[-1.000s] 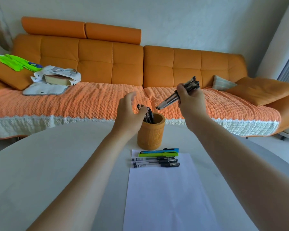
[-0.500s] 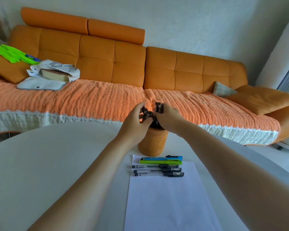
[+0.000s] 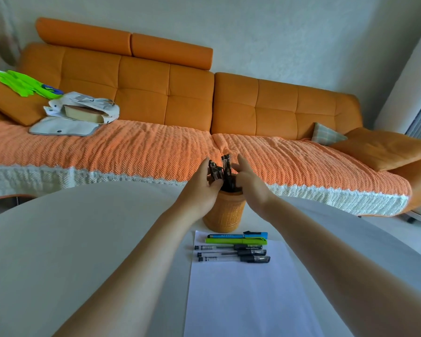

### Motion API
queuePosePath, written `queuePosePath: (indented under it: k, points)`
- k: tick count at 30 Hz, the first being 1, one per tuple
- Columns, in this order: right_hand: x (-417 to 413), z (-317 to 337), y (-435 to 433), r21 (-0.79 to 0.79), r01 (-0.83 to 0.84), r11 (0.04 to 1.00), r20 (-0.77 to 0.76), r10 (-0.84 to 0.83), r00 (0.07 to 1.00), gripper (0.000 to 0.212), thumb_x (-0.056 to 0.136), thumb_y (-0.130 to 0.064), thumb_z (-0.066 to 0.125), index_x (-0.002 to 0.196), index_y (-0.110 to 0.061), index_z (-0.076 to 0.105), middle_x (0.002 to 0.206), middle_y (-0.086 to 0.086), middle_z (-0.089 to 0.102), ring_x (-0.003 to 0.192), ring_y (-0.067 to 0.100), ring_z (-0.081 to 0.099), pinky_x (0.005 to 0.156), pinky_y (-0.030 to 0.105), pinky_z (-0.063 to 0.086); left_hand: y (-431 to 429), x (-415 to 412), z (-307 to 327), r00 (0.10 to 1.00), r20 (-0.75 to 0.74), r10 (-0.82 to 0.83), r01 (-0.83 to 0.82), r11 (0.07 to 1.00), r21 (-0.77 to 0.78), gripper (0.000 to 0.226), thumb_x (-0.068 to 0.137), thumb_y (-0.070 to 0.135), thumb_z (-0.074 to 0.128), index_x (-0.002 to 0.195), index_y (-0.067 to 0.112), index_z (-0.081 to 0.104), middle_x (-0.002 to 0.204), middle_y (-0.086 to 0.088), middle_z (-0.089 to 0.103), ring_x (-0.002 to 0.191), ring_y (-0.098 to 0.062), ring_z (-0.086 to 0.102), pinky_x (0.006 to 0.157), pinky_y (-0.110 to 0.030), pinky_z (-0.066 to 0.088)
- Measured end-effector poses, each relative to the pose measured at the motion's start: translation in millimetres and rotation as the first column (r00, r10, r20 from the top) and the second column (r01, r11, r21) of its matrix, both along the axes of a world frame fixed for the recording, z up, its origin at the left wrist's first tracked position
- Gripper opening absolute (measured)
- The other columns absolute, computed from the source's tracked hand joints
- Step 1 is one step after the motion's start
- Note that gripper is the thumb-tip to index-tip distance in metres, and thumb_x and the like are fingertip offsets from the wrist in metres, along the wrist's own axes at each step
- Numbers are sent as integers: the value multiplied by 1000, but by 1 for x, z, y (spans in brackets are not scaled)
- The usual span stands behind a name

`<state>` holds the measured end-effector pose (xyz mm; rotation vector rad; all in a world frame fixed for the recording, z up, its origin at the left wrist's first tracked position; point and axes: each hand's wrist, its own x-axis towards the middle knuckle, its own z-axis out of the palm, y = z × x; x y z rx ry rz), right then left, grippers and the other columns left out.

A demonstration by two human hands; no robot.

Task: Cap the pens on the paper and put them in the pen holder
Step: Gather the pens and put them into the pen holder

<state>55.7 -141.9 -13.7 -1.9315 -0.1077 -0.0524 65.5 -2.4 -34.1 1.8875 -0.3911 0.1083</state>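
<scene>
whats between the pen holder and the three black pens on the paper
A blue pen, nearer the pen holder, and a green pen, next to the black pens, lie side by side on the paper, seen in the head view.

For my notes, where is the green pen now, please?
Head view, centre: the green pen lies at the paper's far end, between the blue pen and a black pen.

The mouth of the pen holder (image 3: 225, 212) is crowded with upright pens (image 3: 225, 166). The left hand (image 3: 199, 188) curls round them and the right hand (image 3: 250, 183) lies flat against their right, leaving little gap. Just near of it, a row of five pens (image 3: 231, 248) lies across the far edge of the paper (image 3: 241, 300), while open worktop (image 3: 71, 239) spreads left and right.
</scene>
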Motion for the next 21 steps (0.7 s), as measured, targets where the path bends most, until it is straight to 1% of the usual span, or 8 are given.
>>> queuePosePath:
  k: [3,5,7,9,13,16,19,21]
  points:
    - [-1,-12,3,-400,60,915,134,-6,991,83,77,-25,38,154,-34,7,137,7,48,114,27,50,93,45,42,4,3,1,1000,-11,-13,13,1000,27,63,100,28,46,153,28,12,155,1,32,140,-20,33,106,-35,32]
    - [2,-10,7,-508,123,853,225,-6,974,70,84,-23,36,151,-31,18,111,2,54,95,23,49,86,43,36,6,5,2,999,-26,-23,23,1000,4,59,101,28,44,153,30,16,152,2,36,138,-20,35,108,-38,33]
    - [6,-5,13,-552,163,817,285,1,958,59,88,-24,34,147,-26,28,101,0,54,88,21,47,88,47,38,7,6,2,999,-37,-27,26,999,-29,55,102,26,42,151,30,19,151,3,37,137,-20,37,111,-41,34]
    - [9,0,16,-592,170,788,272,-3,962,54,91,-25,35,145,-25,31,99,0,55,88,22,48,91,49,39,9,6,3,998,-44,-37,35,999,-35,55,102,25,41,152,30,19,152,4,37,138,-20,36,112,-42,33]
    - [1,3,12,-672,136,728,222,22,975,64,90,-30,36,151,-25,16,105,1,53,101,25,49,101,51,34,15,4,4,997,-62,-49,52,998,33,64,100,30,46,153,30,11,156,5,30,140,-20,33,114,-46,30]
    - [-12,3,4,-612,83,786,197,50,979,79,87,-27,46,153,-28,2,125,3,53,104,24,52,97,53,42,19,0,4,996,-83,16,-9,997,83,70,98,33,49,154,26,6,154,4,31,135,-21,38,109,-45,36]
    - [-30,4,-8,-547,154,823,279,6,960,82,82,-27,53,152,-29,8,141,6,43,122,26,45,102,49,42,23,-10,4,988,-20,152,-145,968,206,57,95,31,54,144,18,28,137,-5,39,112,-21,48,90,-34,41]
    - [-47,0,-18,-548,261,795,436,5,900,73,80,-28,54,146,-20,23,133,1,44,123,19,40,106,42,36,24,-20,0,981,43,187,-191,935,299,38,94,29,54,127,16,41,126,-4,40,100,-19,49,86,-34,42]
